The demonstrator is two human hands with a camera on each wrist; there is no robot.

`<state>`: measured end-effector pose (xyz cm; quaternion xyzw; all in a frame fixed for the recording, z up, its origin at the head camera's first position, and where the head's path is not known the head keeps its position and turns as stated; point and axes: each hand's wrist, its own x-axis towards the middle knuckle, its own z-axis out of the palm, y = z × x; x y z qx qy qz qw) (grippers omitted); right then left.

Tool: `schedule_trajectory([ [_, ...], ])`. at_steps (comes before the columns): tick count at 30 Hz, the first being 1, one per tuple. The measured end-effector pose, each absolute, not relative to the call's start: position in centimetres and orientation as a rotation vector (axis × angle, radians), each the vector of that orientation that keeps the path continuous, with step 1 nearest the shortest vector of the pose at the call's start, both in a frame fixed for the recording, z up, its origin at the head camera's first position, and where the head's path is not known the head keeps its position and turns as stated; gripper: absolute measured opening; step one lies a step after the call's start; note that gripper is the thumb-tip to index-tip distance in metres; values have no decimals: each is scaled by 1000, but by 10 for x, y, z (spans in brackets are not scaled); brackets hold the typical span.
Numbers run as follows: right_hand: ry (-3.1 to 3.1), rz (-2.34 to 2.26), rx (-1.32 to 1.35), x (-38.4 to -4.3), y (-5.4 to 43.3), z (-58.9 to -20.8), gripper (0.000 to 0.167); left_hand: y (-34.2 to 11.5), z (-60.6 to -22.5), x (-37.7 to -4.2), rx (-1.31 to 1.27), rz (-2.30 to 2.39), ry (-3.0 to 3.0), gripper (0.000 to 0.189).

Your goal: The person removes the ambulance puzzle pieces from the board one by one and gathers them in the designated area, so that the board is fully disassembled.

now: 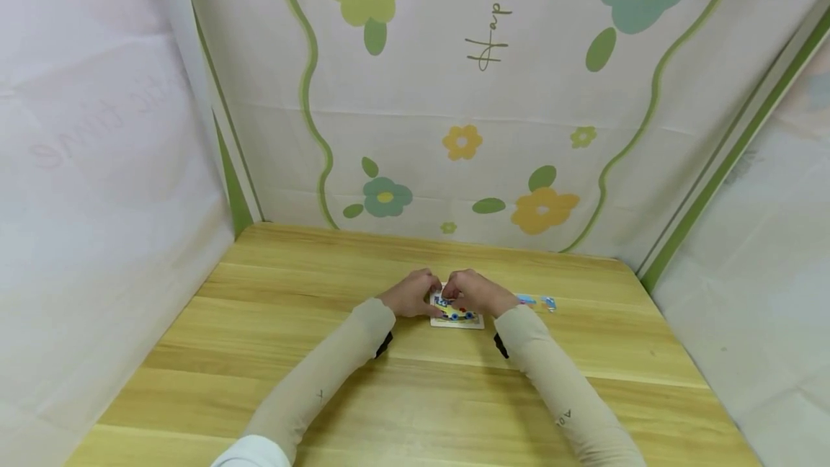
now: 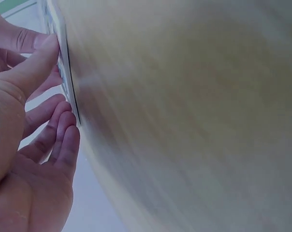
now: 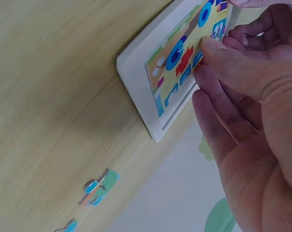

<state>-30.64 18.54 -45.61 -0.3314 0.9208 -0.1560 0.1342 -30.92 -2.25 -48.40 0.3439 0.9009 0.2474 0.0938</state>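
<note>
A small jigsaw puzzle (image 1: 447, 322) in a white frame lies on the wooden table; its picture has a yellow vehicle with blue wheels. My left hand (image 1: 411, 294) grips the frame's left side. In the left wrist view, the thumb (image 2: 48, 48) rests on the frame edge and the curled fingers (image 2: 64, 125) meet its far end. My right hand (image 1: 476, 292) bends over the picture from the right. In the right wrist view, its thumb (image 3: 218, 50) and forefinger pinch at a puzzle piece (image 3: 197, 58) on the picture's lettered side, partly hidden by the fingertips.
Loose puzzle pieces (image 1: 548, 303) lie on the table to the right of the frame, one of them a green and blue piece (image 3: 103, 186). Flowered cloth walls (image 1: 402, 107) enclose the wooden table (image 1: 311, 287) at the back and both sides.
</note>
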Motion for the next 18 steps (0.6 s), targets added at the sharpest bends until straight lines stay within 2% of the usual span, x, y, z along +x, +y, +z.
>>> schedule_trajectory([
  [8,2676,-491,-861,-304,184,-451,20,-20,-484,-308,1020,749,2694,47],
  [18,2659,-577,-865,-309,188,-457,17,-20,-483,-306,1008,746,2695,46],
])
